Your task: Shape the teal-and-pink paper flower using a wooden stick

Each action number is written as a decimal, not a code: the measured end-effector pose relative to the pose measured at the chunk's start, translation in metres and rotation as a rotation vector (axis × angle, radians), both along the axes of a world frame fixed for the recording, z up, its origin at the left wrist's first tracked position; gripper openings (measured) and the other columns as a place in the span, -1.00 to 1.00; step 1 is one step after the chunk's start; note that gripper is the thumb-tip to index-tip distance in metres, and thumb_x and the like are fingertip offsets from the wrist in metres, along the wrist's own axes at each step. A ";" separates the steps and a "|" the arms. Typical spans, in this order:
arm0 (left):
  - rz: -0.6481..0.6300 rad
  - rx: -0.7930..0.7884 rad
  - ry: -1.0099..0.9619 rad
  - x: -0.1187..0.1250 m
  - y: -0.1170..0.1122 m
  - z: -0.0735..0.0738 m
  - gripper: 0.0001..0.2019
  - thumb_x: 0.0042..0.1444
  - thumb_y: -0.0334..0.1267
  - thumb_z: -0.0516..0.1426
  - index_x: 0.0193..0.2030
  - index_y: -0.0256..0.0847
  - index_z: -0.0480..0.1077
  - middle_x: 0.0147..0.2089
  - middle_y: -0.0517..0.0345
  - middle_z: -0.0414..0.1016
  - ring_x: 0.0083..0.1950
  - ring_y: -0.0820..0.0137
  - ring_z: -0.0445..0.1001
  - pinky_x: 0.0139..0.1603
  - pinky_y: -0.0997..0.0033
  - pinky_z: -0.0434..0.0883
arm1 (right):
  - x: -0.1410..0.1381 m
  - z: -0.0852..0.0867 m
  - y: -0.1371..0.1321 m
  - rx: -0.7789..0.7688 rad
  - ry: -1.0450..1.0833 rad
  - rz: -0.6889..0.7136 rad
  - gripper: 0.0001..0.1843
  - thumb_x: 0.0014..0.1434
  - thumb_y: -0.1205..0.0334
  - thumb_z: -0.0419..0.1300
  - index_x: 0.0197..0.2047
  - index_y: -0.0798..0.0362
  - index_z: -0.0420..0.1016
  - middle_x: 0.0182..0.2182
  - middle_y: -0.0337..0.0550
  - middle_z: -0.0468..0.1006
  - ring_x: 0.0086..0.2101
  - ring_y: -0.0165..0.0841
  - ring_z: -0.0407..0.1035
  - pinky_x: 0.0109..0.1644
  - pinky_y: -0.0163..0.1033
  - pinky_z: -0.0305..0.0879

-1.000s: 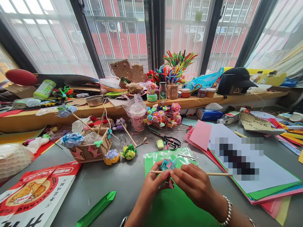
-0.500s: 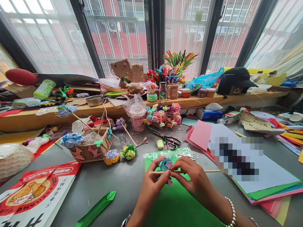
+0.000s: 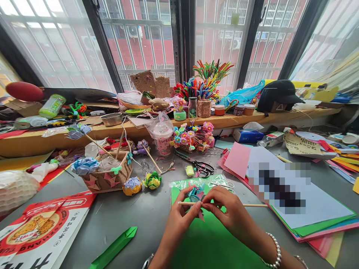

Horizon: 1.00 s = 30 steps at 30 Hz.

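A blue and pink folded-paper flower is pinched in my left hand, its fingers closed around the lower part. Across both hands lies a thin wooden stick, roughly level, its left end over my left fingers. My right hand is closed too, with thumb and index finger pinched on the stick close to my left thumb. Beneath the hands is a green paper sheet. Finger overlap hides exactly where stick and flower meet.
Black-handled scissors lie beyond the hands. Two finished paper flowers sit beside a cardboard box. Stacked coloured paper is on the right, a folded green strip and a printed bag on the left.
The stick's far right end reaches slightly further right and tilts a little lower. My right hand has shifted a touch; my left hand keeps its hold on the flower.
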<state>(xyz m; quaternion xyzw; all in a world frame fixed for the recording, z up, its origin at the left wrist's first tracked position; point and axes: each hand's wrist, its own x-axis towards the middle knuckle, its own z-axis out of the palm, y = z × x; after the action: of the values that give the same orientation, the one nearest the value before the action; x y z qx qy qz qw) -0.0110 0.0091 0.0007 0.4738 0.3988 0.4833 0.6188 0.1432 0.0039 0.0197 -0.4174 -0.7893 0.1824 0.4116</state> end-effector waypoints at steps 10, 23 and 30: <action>0.027 -0.165 -0.056 0.001 -0.003 0.007 -0.43 -0.20 -0.03 0.25 -0.07 -0.25 0.23 -0.50 0.23 0.45 -0.45 0.38 0.45 -0.36 0.33 0.40 | 0.000 -0.008 0.001 0.427 -0.050 0.001 -0.84 0.20 0.41 0.02 -0.32 0.10 0.41 -0.47 -0.14 0.45 -0.45 -0.36 0.28 -0.41 -0.29 0.25; -0.134 -0.119 -0.181 -0.009 0.008 -0.013 -0.47 -0.24 -0.27 0.33 -0.08 -0.14 0.28 -0.36 0.25 0.34 -0.34 0.37 0.44 -0.34 0.35 0.41 | -0.001 -0.008 -0.002 0.575 -0.144 -0.022 -0.83 0.19 0.44 0.02 -0.28 0.12 0.42 -0.46 -0.14 0.50 -0.45 -0.37 0.30 -0.40 -0.29 0.27; -0.166 -0.173 -0.175 -0.010 0.003 -0.002 -0.46 -0.22 -0.22 0.32 -0.08 -0.16 0.22 -0.38 0.22 0.45 -0.36 0.39 0.49 -0.30 0.35 0.41 | 0.002 -0.009 -0.003 0.676 -0.262 -0.039 -0.77 0.24 0.42 -0.06 -0.24 0.14 0.42 -0.43 -0.09 0.51 -0.44 -0.36 0.31 -0.37 -0.25 0.27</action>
<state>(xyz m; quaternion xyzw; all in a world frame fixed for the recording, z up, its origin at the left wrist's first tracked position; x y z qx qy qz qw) -0.0207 0.0117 -0.0014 0.4063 0.3429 0.4335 0.7276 0.1456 0.0005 0.0111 -0.2924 -0.8431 -0.1517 0.4252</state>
